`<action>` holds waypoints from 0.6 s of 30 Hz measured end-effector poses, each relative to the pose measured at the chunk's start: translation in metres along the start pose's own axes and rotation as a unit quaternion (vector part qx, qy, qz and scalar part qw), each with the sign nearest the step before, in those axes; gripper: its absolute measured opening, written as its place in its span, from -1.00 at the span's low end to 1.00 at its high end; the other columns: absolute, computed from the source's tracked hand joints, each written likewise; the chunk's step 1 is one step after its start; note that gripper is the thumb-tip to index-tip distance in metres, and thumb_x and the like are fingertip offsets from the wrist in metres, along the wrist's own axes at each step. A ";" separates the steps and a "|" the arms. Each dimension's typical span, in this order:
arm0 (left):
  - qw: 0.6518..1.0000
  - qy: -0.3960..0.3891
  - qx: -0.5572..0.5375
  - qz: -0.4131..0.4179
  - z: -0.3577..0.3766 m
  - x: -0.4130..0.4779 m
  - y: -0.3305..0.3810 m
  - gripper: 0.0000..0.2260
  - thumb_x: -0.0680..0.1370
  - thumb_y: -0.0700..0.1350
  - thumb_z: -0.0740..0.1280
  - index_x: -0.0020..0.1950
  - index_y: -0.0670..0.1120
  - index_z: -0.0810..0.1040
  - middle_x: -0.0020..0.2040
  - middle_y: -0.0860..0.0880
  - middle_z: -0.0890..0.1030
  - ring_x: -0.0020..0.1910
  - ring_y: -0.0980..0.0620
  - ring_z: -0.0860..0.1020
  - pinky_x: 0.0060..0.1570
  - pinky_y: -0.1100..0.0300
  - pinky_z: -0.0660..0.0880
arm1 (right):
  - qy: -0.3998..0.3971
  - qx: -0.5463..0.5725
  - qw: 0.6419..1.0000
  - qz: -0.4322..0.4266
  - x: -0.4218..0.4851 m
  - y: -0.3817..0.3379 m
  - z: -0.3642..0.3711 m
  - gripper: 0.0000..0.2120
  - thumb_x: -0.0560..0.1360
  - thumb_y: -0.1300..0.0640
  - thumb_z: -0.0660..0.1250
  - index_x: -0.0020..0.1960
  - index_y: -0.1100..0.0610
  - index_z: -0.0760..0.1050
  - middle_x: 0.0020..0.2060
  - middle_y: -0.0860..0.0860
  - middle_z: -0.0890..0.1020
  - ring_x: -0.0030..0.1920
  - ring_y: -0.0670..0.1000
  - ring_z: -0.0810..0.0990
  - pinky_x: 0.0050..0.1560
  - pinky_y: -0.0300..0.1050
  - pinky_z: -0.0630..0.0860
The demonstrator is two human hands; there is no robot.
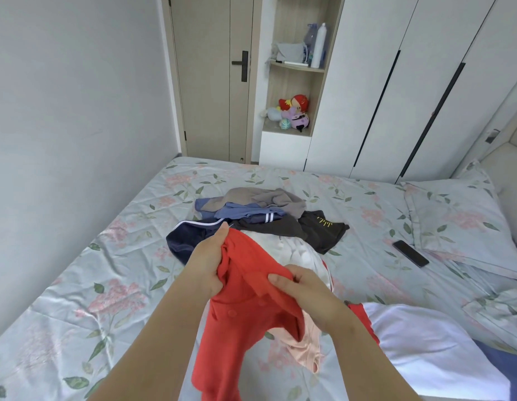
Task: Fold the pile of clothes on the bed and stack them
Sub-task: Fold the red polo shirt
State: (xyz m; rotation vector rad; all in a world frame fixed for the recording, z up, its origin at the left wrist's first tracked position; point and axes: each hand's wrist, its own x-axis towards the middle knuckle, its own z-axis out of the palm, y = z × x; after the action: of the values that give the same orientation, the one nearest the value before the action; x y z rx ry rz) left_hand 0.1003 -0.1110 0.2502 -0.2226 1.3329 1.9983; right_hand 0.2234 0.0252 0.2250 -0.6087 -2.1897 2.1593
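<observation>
Presently the red garment (245, 328) is hanging above the near part of the bed (78, 285), on the person's side of the pile of clothes (251, 215), and both bare hands are holding it up. The left grip (211, 264) is clamping a bunched fold of its upper edge in curled fingers. The right grip (306, 290) is pinching what appears to be the collar between thumb and fingers. Judged from its drape, the piece is behaving as light, limp cloth: it is sagging freely below the hands, is neither slippery nor fragile, and will not be keeping any shape unaided. The sound holds are probably the two shoulder points either side of the collar, well apart, so that the body is falling flat for laying down. In appearance it is showing a matte orange-red weave, creased, with two self-coloured buttons (231, 313) down the front; its lower end is running out of view. A pale pink garment (297, 345) is trailing just beside its right edge, and whether the two are caught together cannot be told. The pile behind is lying unfolded, in grey, blue, navy and dark pieces.
</observation>
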 end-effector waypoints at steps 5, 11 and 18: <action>0.889 0.037 0.348 0.296 -0.015 0.002 -0.007 -0.99 0.55 0.00 0.32 -0.06 0.10 0.53 -0.03 0.03 0.57 -0.09 0.09 0.53 -0.04 0.24 0.43 | 0.070 0.043 0.997 -0.003 0.009 -0.018 -0.005 -0.81 0.52 0.04 0.34 -0.22 0.11 0.50 -0.30 0.09 0.60 -0.34 -0.01 0.55 -0.21 -0.14 0.51; 0.829 -0.268 0.433 0.232 -0.012 -0.011 -0.016 -0.56 0.34 0.06 0.47 0.21 0.13 0.52 0.16 0.11 0.60 0.20 0.15 0.53 0.25 0.09 0.44 | 0.083 0.165 0.982 0.032 0.014 -0.034 -0.009 -0.85 0.57 0.10 0.25 -0.07 0.17 0.50 -0.33 0.09 0.64 -0.37 0.01 0.61 -0.31 -0.14 0.58; 0.872 -0.148 0.366 0.289 0.006 -0.005 -0.015 -0.86 0.54 -0.12 0.35 -0.23 -0.03 0.57 -0.31 0.05 0.52 -0.30 0.13 0.45 -0.21 0.24 0.40 | 0.051 0.166 0.982 0.073 0.014 -0.023 -0.011 -0.78 0.57 0.01 0.25 -0.04 0.16 0.55 -0.21 0.14 0.64 -0.21 0.07 0.62 -0.01 -0.03 0.57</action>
State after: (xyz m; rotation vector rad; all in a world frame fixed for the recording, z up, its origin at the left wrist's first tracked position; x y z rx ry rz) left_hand 0.1152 -0.1048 0.2442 0.8936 1.9786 1.6856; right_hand 0.2070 0.0407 0.2440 -0.8562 -1.7279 2.4263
